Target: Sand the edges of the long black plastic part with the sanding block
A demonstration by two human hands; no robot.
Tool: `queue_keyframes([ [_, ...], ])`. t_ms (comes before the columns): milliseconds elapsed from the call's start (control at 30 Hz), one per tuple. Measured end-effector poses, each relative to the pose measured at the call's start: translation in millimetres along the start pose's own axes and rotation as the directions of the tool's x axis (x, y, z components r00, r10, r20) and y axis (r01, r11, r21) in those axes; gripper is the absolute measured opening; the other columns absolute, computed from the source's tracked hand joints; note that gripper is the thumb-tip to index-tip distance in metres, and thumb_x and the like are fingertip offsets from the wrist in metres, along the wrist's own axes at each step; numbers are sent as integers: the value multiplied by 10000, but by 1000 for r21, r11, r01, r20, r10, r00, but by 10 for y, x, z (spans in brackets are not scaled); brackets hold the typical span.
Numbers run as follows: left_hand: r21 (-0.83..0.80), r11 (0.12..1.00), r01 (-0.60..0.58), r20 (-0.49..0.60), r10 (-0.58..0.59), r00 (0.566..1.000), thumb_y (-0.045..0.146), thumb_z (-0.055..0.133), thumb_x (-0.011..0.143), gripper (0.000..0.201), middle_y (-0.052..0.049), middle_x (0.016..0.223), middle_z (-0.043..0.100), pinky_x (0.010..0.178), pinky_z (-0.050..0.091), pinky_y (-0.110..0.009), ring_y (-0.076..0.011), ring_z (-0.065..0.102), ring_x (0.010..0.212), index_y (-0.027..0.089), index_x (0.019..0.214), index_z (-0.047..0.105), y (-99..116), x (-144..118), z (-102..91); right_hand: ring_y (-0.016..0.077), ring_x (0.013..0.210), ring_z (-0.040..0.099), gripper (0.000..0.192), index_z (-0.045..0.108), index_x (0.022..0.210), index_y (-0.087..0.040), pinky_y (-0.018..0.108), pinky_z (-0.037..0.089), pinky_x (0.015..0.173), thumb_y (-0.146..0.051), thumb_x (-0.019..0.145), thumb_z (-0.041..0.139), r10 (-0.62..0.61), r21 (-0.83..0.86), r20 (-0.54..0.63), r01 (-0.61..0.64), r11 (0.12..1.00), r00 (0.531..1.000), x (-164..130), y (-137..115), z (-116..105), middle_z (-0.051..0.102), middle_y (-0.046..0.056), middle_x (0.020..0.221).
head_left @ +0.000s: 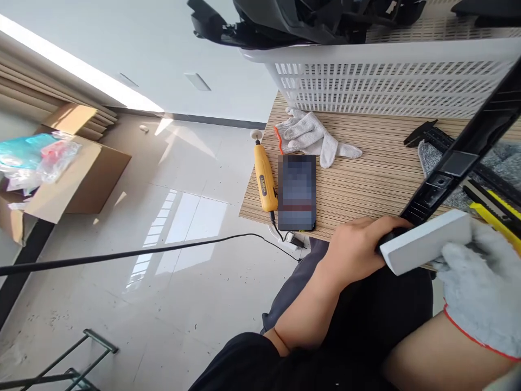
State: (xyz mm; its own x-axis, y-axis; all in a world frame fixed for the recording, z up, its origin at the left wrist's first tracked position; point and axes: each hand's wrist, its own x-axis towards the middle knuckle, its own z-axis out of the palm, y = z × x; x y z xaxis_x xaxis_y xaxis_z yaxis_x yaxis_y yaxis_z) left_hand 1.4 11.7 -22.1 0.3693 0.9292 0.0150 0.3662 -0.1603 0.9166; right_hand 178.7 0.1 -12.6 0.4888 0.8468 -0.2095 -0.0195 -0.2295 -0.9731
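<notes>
My bare left hand (353, 247) is closed around the lower end of a long black plastic trim piece (459, 160), which slants up to the right over the table. In my right hand (482, 271), in a whitish knit glove with a red cuff edge, is a white rectangular block (425, 243). The block lies across the lower end of the trim piece, close to my left fingers; whether they touch I cannot tell. Part of my left fingers is hidden behind the block and the trim.
On the wood-grain table (378, 163) are a yellow rotary tool (265, 176), a phone (297, 193), a white glove (311, 136), a black caliper (427, 133) and a yellow utility knife (499, 209). Behind stands a white basket (391, 81) with black parts. A cable (163, 248) crosses leftward.
</notes>
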Motion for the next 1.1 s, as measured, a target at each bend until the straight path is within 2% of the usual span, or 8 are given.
queue_keyframes([
  [100,12,1000,24,-41,-23,999,280,644,868,335,24,1181,738,904,505,-266,-186,691,1082,302,1203,629,-9,-8,-18,81,504,477,392,779,1045,-277,211,399,405,-248,654,764,-60,123,-108,73,990,992,-31,-11,39,615,5,736],
  [200,-23,1000,8,-54,-10,998,214,645,841,363,17,1177,739,881,500,-253,-183,694,1075,283,1197,629,-7,-10,-31,43,411,354,454,748,1119,-225,176,275,353,-218,665,774,23,62,121,-31,998,992,-58,-3,48,527,-48,599],
  [367,-22,999,26,-98,-28,995,165,669,787,387,18,1161,746,883,487,-247,-195,699,1064,253,1162,643,23,-18,-18,41,447,370,399,705,1173,-251,162,266,364,-361,789,712,-61,151,4,60,987,998,-81,2,101,522,-50,656],
  [500,19,1000,12,-92,-10,996,170,612,819,382,4,1109,757,811,484,-244,-199,717,995,236,1195,628,53,-55,-2,38,448,387,517,691,1195,-255,167,301,371,-358,701,801,-6,96,233,-16,995,972,-85,17,136,543,-54,682],
  [733,85,996,7,-94,2,996,171,625,810,421,-4,1138,750,838,492,-259,-222,711,1038,241,1225,614,70,-88,41,48,502,425,486,663,1216,-279,179,371,415,-406,755,754,-92,162,204,60,985,975,-72,68,156,588,-26,798],
  [867,81,997,9,-130,1,992,217,664,812,399,8,1201,734,894,492,-263,-222,689,1108,254,1208,621,80,-79,55,48,556,478,459,634,1228,-272,172,373,439,-449,807,688,-188,246,23,177,953,982,-34,95,147,639,11,984],
  [1000,134,991,29,-102,-16,995,169,620,804,438,0,1098,758,824,495,-269,-237,715,1013,249,1235,608,79,-70,71,62,558,486,462,668,1187,-267,182,389,439,-422,761,754,-150,188,220,109,976,964,-24,95,166,626,0,896],
  [1100,144,989,22,-133,-2,991,186,623,803,419,1,1147,747,842,487,-274,-244,706,1041,253,1216,615,73,-66,83,41,538,445,438,665,1181,-273,168,379,433,-439,781,732,-171,281,66,146,948,983,-33,83,188,629,-7,922],
])
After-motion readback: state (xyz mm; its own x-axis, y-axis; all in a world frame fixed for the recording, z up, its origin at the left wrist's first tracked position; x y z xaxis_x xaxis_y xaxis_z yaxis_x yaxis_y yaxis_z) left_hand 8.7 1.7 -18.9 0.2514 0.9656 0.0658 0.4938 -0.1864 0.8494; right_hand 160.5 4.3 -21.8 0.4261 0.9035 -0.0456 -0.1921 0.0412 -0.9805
